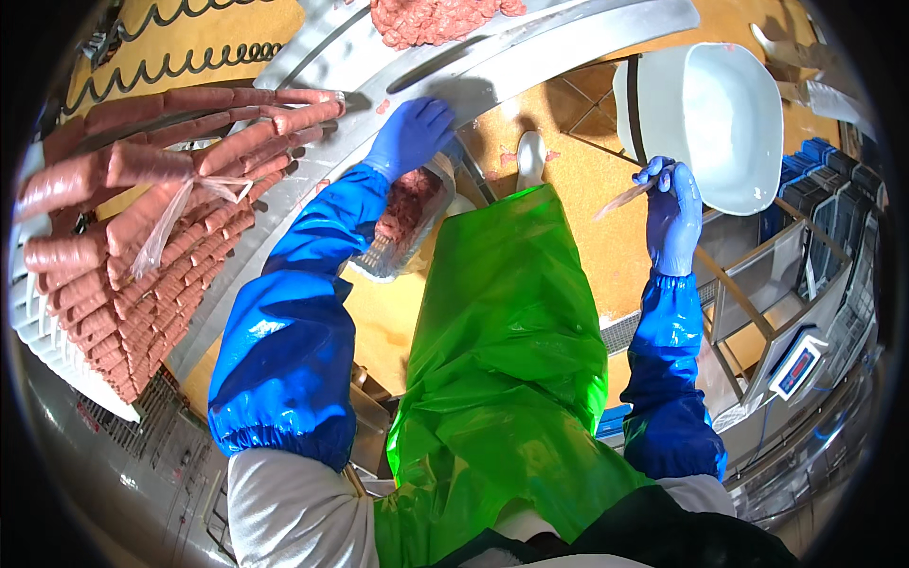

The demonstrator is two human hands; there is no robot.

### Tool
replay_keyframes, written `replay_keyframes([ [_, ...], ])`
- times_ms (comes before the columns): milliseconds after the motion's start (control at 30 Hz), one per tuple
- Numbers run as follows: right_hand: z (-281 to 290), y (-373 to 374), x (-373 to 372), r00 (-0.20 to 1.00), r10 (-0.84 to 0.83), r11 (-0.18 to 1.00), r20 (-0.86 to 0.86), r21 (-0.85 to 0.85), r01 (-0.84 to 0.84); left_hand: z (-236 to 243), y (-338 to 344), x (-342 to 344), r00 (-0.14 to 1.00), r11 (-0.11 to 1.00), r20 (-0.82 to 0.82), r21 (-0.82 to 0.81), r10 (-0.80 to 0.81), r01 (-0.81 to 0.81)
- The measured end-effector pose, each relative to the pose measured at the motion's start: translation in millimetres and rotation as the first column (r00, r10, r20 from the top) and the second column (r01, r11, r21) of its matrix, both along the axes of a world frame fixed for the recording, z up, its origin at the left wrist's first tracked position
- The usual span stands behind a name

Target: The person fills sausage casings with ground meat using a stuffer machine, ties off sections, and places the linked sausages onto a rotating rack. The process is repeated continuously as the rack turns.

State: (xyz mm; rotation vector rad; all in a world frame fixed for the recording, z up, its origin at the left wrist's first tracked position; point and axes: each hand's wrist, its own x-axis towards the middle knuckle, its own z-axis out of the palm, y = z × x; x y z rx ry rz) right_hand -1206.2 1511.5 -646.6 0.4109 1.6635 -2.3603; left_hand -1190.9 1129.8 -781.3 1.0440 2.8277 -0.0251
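Observation:
My left hand (414, 137), in a blue glove, rests over the edge of a curved metal table (530, 57). Its fingers lie extended and appear to hold nothing. Out to the right, my right hand (674, 222), also gloved in blue, pinches a thin, limp strip of translucent casing (621, 201) that hangs off to the left. Linked pink sausages (161, 312) are heaped in rows on a white rack (71, 364) at the left. A loose piece of clear casing (166, 227) trails over them.
Ground meat (436, 21) lies on the table at the top. Beneath my left arm, a clear container (437, 222) holds darker meat. A large white bin (734, 123) stands at the upper right, near blue crates (819, 166) and a small display (798, 367). Coiled hoses (180, 71) hang upper left.

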Motion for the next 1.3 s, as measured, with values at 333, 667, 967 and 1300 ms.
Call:
replay_keyframes([
  [333,37.3,34.2,86.7,0.985,-0.171,0.984,-0.024,0.052,0.172,28.9,-71.6,52.3,0.953,0.979,0.297,0.171,0.054,-0.108],
  [667,91.1,158.4,202.5,0.920,-0.382,0.767,-0.092,0.524,0.371,39.4,-90.0,-86.2,0.611,0.563,0.537,0.276,0.582,-0.779],
  [967,192.7,476.0,390.8,0.428,-0.739,-0.167,-0.520,0.758,0.631,86.1,0.4,-7.4,0.685,0.733,0.379,0.024,0.622,-0.680],
  [1300,217.5,773.3,509.7,0.060,-0.657,-0.625,-0.752,0.587,0.514,123.7,117.3,54.9,0.580,0.712,0.612,0.038,0.538,-0.701],
])
